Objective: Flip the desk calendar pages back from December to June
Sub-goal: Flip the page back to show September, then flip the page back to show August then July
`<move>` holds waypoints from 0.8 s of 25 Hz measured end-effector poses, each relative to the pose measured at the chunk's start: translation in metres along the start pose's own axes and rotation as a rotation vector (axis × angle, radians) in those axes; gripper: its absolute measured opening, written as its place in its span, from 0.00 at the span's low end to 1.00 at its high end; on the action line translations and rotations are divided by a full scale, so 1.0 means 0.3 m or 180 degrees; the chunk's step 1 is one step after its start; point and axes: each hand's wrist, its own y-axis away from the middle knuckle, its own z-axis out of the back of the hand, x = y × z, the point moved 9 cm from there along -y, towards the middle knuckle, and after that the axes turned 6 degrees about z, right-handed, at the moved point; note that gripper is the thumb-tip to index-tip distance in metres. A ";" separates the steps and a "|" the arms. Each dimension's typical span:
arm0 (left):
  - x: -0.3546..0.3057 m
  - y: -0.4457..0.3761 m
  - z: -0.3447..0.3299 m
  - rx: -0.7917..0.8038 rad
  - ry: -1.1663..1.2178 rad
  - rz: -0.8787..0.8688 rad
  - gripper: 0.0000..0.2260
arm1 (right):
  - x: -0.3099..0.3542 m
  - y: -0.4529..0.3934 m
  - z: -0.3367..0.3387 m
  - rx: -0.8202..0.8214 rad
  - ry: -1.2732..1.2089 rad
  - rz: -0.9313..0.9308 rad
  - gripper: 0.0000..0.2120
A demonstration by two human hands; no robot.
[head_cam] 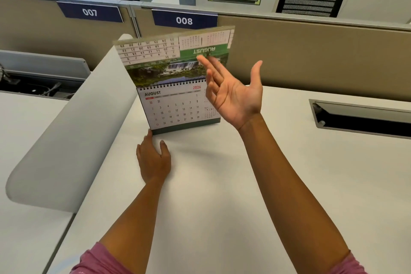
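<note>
A spiral-bound desk calendar (175,107) stands on the white desk, its front page reading AUGUST 2026. A bundle of flipped pages (169,58) stands raised above the spiral, showing an upside-down AUGUST sheet with a waterfall picture. My right hand (233,93) is palm-up in front of the calendar's right side, fingers spread, fingertips at the raised pages; whether they touch is unclear. My left hand (153,158) rests flat on the desk, fingertips against the calendar's lower left base corner.
A rounded white divider (73,131) runs along the left of the calendar. A tan partition (311,51) with labels 007 and 008 stands behind. A cable slot (360,118) is sunk in the desk at right.
</note>
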 end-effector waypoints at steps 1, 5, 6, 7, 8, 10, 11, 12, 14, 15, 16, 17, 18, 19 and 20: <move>-0.001 0.001 0.001 -0.0003 0.0004 0.0026 0.24 | 0.011 -0.015 -0.009 0.0016 0.0034 0.0035 0.49; -0.002 0.005 0.001 0.0002 -0.0014 0.0089 0.24 | 0.040 -0.051 -0.011 -0.0065 0.0147 0.0111 0.48; 0.001 0.004 0.001 -0.0002 -0.0012 0.0105 0.24 | 0.042 -0.055 -0.003 -0.0111 0.0135 0.0116 0.48; 0.002 0.002 0.001 -0.0003 -0.0009 0.0099 0.24 | 0.042 -0.056 0.008 -0.0165 0.0116 0.0129 0.48; 0.003 0.002 0.000 -0.0001 -0.0006 0.0084 0.24 | 0.041 -0.054 0.023 -0.0226 0.0099 0.0149 0.48; 0.004 0.001 -0.002 0.0009 -0.0004 0.0072 0.24 | 0.036 -0.045 0.055 -0.0348 0.0080 0.0181 0.48; 0.005 0.000 -0.002 0.0013 0.0001 0.0080 0.24 | 0.032 -0.040 0.068 -0.0397 0.0072 0.0192 0.48; 0.006 0.000 -0.001 0.0010 0.0006 0.0092 0.24 | 0.030 -0.035 0.080 -0.0444 0.0072 0.0205 0.48; 0.005 0.003 0.000 0.0000 0.0006 0.0111 0.24 | 0.028 -0.026 0.107 -0.0565 0.0094 0.0239 0.48; 0.005 0.004 0.000 -0.0002 0.0002 0.0120 0.24 | 0.027 -0.020 0.122 -0.0639 0.0103 0.0250 0.47; 0.004 0.005 0.001 -0.0001 -0.0006 0.0127 0.24 | 0.030 -0.014 0.134 -0.0710 0.0126 0.0263 0.47; 0.003 0.005 0.001 0.0001 -0.0011 0.0134 0.25 | 0.036 -0.008 0.146 -0.0777 0.0177 0.0284 0.46; 0.002 0.005 0.001 0.0001 -0.0016 0.0133 0.25 | 0.045 0.000 0.158 -0.0859 0.0272 0.0314 0.44; 0.003 0.003 -0.001 0.0005 -0.0015 0.0126 0.25 | 0.054 0.009 0.172 -0.0978 0.0417 0.0345 0.42; 0.003 0.001 -0.002 0.0007 -0.0010 0.0113 0.25 | 0.061 0.019 0.198 -0.1181 0.0650 0.0399 0.38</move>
